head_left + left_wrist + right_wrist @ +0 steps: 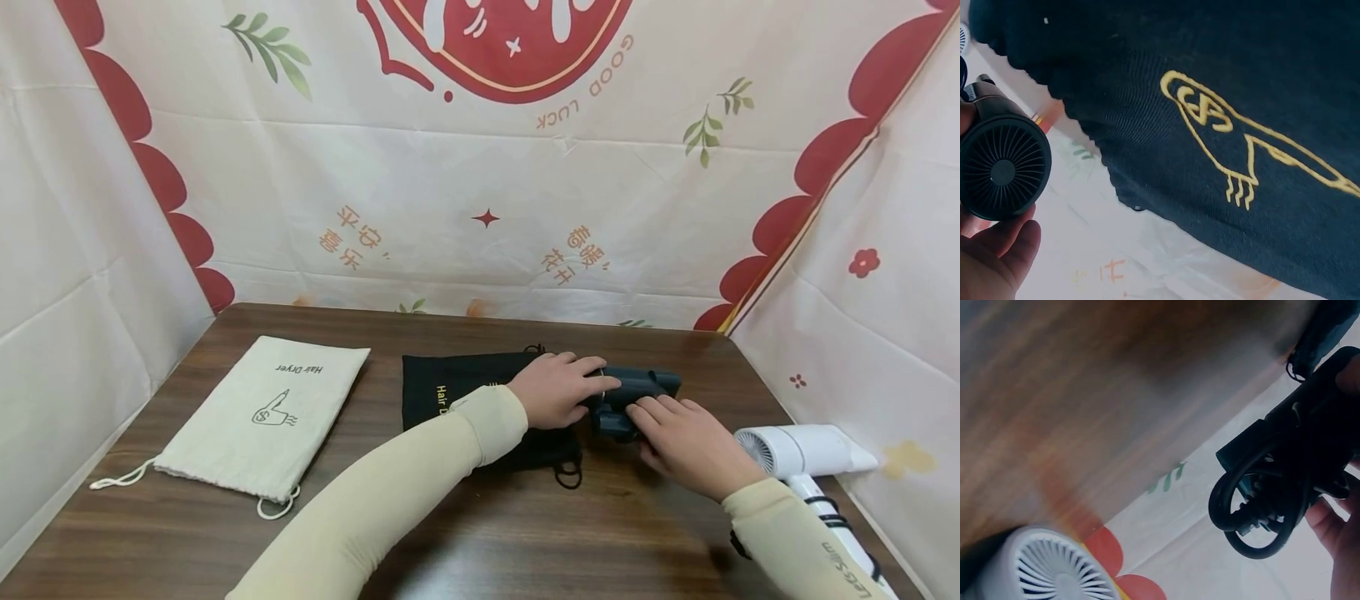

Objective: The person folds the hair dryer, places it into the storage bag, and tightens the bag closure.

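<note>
A dark hair dryer lies folded beside the right end of the black drawstring pouch. My left hand grips the dryer's body, above the pouch's right side. In the left wrist view the dryer's round fan grille shows, with fingers and thumb around it. My right hand holds the dryer from its near right side. The right wrist view shows its coiled black cord beside that hand. Gold lettering and a dryer drawing mark the pouch.
A cream drawstring pouch lies flat on the left of the brown wooden table. A white hair dryer, with black cord wound about its handle, lies at the right edge. Printed cloth hangs behind and at both sides.
</note>
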Available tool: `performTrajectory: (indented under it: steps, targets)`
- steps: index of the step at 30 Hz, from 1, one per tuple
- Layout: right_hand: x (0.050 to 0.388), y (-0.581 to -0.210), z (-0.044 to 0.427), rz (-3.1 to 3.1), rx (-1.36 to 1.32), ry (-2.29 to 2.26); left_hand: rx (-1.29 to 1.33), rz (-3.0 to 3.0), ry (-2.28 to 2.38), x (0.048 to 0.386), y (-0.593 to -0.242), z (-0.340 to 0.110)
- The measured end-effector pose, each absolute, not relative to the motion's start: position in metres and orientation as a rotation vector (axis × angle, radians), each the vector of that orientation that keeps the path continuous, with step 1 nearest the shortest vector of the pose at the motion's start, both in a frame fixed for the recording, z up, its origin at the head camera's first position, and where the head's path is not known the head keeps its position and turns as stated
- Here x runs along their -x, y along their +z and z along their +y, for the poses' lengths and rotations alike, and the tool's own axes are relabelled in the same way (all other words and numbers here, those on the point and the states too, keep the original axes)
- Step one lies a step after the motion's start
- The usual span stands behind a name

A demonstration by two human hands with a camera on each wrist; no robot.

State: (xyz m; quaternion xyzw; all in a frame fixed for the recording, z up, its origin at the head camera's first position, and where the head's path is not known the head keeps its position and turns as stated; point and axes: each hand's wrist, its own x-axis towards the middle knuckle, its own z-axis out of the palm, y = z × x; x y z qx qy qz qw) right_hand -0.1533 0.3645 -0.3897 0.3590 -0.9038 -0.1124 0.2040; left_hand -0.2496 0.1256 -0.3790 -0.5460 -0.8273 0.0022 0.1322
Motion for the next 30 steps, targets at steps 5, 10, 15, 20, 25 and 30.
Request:
performTrajectory:
  steps: [5,10,15,20,25,30]
  targets:
    - [0.152,-0.394,0.369,-2.582,-0.965,-0.309,1.596,-2.437,0.044,0.251,-0.383,0.137]
    - [0.151,-0.396,0.368,-2.693,-0.899,-0.311,1.606,-2.486,0.044,0.251,-0.39,0.147]
    - [0.149,-0.394,0.365,-2.818,-0.761,-0.273,1.609,-2.511,0.019,0.25,-0.395,0.156]
    - [0.148,-0.394,0.356,-2.931,-0.578,-0.169,1.582,-2.529,0.026,0.248,-0.395,0.159]
    - [0.15,-0.395,0.349,-2.973,-0.523,-0.145,1.528,-2.544,0.022,0.245,-0.396,0.163]
    - [0.15,-0.392,0.344,-3.048,-0.484,-0.135,1.501,-2.574,-0.021,0.241,-0.394,0.163]
